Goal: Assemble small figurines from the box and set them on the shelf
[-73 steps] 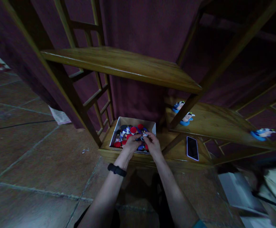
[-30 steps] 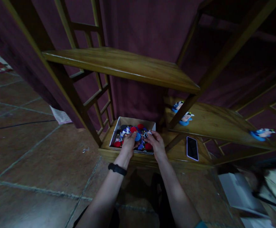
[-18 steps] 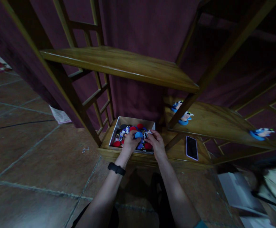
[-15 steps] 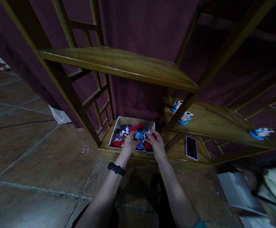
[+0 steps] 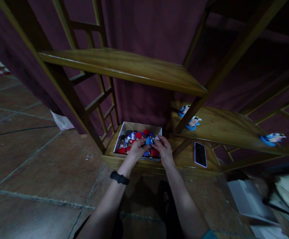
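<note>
Over a shallow cardboard box (image 5: 117, 142) on the low shelf, both my hands grip one small figurine with a round blue base (image 5: 148, 141). My left hand (image 5: 136, 151), with a black band at the wrist, pinches it by the blue base. The fingers of my right hand (image 5: 164, 151) close on its other end, where a pale and black part shows. Small figurines (image 5: 133, 135) with red, blue and black round bases fill the box around and beneath my hands. My fingers and palms hide part of the held figurine and the box's front right corner.
A wooden shelf board (image 5: 124, 68) hangs over the box. To the right, a phone (image 5: 200, 154) lies on the low shelf, and blue-based figurines (image 5: 192, 123) rest on a higher board. A slanting post (image 5: 189, 116) stands between. White boxes (image 5: 251, 199) sit on the floor at right.
The figurine has turned in my hands: its blue base faced up as a disc before, and now it tilts to show the pale and black part. Both hands stay over the box.
</note>
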Demonstrator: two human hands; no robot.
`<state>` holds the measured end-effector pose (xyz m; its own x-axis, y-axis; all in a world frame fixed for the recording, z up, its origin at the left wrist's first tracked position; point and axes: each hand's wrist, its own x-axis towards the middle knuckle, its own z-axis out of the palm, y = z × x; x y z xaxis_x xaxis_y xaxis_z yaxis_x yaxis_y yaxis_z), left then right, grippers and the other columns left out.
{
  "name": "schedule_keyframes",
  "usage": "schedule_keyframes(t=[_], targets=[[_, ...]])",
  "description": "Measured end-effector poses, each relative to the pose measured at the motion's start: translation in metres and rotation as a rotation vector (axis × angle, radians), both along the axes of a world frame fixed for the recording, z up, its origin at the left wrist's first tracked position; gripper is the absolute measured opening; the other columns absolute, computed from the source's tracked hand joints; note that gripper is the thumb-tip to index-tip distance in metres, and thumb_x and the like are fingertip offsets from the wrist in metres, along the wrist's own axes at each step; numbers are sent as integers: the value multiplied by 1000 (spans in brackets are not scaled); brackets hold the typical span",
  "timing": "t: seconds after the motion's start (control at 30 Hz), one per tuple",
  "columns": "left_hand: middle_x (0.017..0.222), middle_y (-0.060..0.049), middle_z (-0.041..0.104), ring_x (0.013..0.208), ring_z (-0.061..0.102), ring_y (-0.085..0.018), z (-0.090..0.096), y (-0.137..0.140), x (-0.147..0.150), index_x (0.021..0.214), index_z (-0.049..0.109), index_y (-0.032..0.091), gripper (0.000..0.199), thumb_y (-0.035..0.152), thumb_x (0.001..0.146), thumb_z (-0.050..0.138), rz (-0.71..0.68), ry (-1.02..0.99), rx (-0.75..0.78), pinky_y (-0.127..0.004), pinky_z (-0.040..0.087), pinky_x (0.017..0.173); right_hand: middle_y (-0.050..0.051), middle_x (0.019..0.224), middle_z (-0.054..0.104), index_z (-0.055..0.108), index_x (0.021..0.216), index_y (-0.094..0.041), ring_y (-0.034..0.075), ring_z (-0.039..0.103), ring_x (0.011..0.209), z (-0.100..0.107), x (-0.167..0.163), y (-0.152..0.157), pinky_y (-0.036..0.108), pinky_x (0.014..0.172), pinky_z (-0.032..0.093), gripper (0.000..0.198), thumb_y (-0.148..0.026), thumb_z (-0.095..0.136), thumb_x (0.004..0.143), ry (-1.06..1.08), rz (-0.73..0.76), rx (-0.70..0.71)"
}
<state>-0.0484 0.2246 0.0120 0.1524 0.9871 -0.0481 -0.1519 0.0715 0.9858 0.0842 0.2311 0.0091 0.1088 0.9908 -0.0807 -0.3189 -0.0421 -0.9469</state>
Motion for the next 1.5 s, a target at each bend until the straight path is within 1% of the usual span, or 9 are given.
schedule_keyframes(t=[0.17, 0.43, 0.67, 0.8, 0.9, 1.07, 1.2, 1.3, 1.5], targets=[[72, -2, 66, 61, 55, -12, 5, -3, 1, 79, 66, 14, 26, 28, 59, 74, 36, -35, -41, -24, 45, 59, -1, 88, 64, 61, 92, -21, 14, 60, 77, 2, 0, -1, 30, 74, 53, 36, -41, 72, 63, 0, -1, -20], [78, -1, 67, 72, 60, -14, 5, -3, 4, 76, 59, 16, 36, 26, 50, 81, 132, -116, -55, -28, 45, 73, 0, 89, 65, 61, 93, -22, 14, 60, 76, 1, 1, -2, 27, 69, 51, 35, -41, 70, 65, -24, -2, -16], [73, 2, 63, 65, 56, -10, 4, -2, 4, 74, 57, 16, 34, 28, 52, 80, 154, -108, -31, -24, 44, 66, 0, 91, 63, 61, 91, -22, 15, 59, 82, -2, 3, -1, 27, 71, 52, 32, -42, 68, 67, -40, 37, 14], [75, 2, 60, 65, 56, -10, 6, -4, 4, 78, 58, 16, 36, 35, 56, 79, 163, -185, -105, -23, 45, 61, 0, 91, 61, 60, 90, -22, 15, 58, 83, 0, 3, -1, 29, 73, 53, 31, -41, 68, 68, -10, 54, 32], [74, 1, 59, 68, 58, -11, 9, -6, 1, 79, 58, 16, 36, 37, 57, 79, 157, -272, -182, -23, 47, 62, 0, 91, 61, 60, 89, -21, 15, 59, 81, 3, 2, -2, 32, 74, 54, 32, -42, 69, 66, 10, 56, 30], [74, 1, 59, 69, 60, -12, 12, -7, -3, 75, 59, 16, 33, 32, 57, 81, 138, -371, -257, -26, 49, 66, 0, 90, 61, 60, 90, -21, 14, 59, 79, 9, 1, -5, 32, 74, 55, 33, -41, 71, 65, 20, 43, 23], [77, 0, 63, 74, 62, -13, 11, -8, -2, 76, 60, 15, 32, 25, 55, 82, 108, -400, -264, -28, 49, 72, 0, 89, 62, 60, 89, -21, 14, 59, 79, 12, 2, -5, 32, 74, 54, 33, -41, 70, 65, 5, 39, 16], [78, -1, 63, 75, 62, -14, 10, -8, -1, 76, 61, 15, 31, 22, 54, 82, 95, -383, -252, -28, 49, 72, 0, 88, 62, 60, 88, -21, 15, 59, 80, 12, 3, -5, 32, 75, 54, 33, -41, 71, 64, 6, 40, 21], [77, 0, 62, 74, 61, -13, 13, -7, -1, 76, 61, 15, 30, 24, 55, 81, 116, -371, -249, -29, 48, 73, -1, 86, 61, 60, 87, -22, 15, 58, 80, 11, 4, -5, 32, 74, 54, 32, -38, 72, 63, -30, 66, 34]])
